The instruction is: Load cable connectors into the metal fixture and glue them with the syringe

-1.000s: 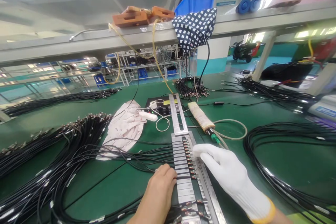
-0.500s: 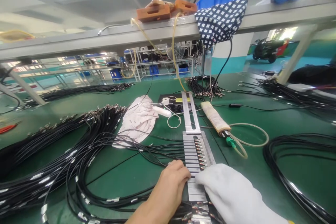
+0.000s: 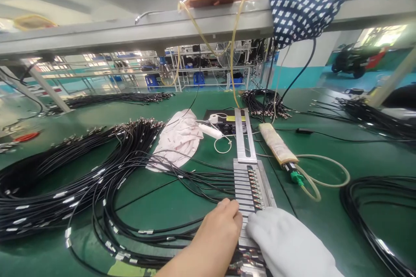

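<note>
Here at lower centre, the slotted metal fixture (image 3: 240, 165) takes the spotlight, black cables (image 3: 138, 138) sweeping in from the left of the frame, several with metal-tipped ends (image 3: 255, 187) lined up along its right side. These cables look light and springy, smooth enough to be a touch slippery; the fixture looks rigid and weightier. The tips seem the fragile part, so the jacket just behind them looks the best hold. Down low, the bare left hand (image 3: 222, 227) curls its fingers at the fixture's left edge, just below the filled slots; whether they pinch a cable, I cannot tell. The gloved right hand (image 3: 286, 236) sits opposite, fingertips over the fixture just below those tips, its grasp hidden too.
</note>
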Demonstrator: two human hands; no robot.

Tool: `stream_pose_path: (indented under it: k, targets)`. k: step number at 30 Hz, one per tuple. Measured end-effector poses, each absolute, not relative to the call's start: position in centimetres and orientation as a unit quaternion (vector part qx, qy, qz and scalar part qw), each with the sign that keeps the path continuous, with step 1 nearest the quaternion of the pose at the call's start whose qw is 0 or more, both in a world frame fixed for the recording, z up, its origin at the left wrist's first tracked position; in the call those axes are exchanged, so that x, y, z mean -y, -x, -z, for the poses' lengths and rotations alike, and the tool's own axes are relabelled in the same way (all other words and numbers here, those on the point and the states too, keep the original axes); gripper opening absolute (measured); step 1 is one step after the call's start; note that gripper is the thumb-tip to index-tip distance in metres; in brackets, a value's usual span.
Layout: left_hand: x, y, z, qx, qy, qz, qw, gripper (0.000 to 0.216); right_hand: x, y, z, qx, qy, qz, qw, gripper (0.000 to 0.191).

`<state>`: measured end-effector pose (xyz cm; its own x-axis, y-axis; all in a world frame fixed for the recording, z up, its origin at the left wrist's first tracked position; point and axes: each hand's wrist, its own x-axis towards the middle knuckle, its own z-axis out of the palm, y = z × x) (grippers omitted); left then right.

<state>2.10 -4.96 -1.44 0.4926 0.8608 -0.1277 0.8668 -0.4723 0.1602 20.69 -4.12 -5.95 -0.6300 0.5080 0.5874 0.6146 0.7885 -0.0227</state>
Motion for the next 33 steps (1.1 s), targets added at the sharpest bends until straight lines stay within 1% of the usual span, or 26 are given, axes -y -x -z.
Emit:
stream_pose_path:
  k: [1,3,6,7,9,11,13,17,21,28,33]
  targets:
    - [5.0,-1.9,0.8,-0.510,-0.849,0.005,0.138,0.028,4.0,-20.8,5.5,0.897,0.321,0.075,0.296,0.027]
    - [5.1,-1.3,-0.7,-0.519,-0.826,-0.036,0.218,0.031,3.8,-20.9,4.7,0.889,0.344,0.016,0.300,0.031]
    - [5.8,-0.1,-2.7,-0.541,-0.777,-0.087,0.311,0.019,3.3,-21.3,3.6,0.849,0.405,-0.155,0.304,0.034]
    - [6.0,0.2,-3.0,-0.549,-0.765,-0.087,0.326,0.015,3.1,-21.4,3.3,0.825,0.427,-0.210,0.305,0.034]
    - [6.3,0.6,-3.2,-0.558,-0.756,-0.058,0.337,0.013,2.6,-21.7,2.9,0.770,0.467,-0.295,0.319,0.032]
    - [6.4,0.8,-2.9,-0.559,-0.762,-0.033,0.325,0.014,2.1,-22.0,2.6,0.721,0.487,-0.352,0.346,0.031]
    - [6.2,0.9,-2.6,-0.564,-0.765,-0.047,0.309,0.015,1.6,-22.2,2.5,0.683,0.488,-0.387,0.382,0.031]
    - [5.6,1.3,-1.8,-0.581,-0.742,-0.142,0.302,0.014,0.9,-22.6,2.2,0.628,0.489,-0.423,0.434,0.033]
    - [5.0,1.3,-0.7,-0.572,-0.738,-0.195,0.300,0.016,1.0,-22.5,1.8,0.606,0.499,-0.434,0.442,0.034]
    - [4.3,0.1,0.2,-0.583,-0.752,-0.142,0.274,0.016,1.2,-22.3,1.7,0.615,0.508,-0.412,0.441,0.033]
    - [4.1,0.2,0.9,-0.563,-0.777,-0.132,0.249,0.017,1.2,-22.5,2.1,0.631,0.502,-0.396,0.439,0.030]
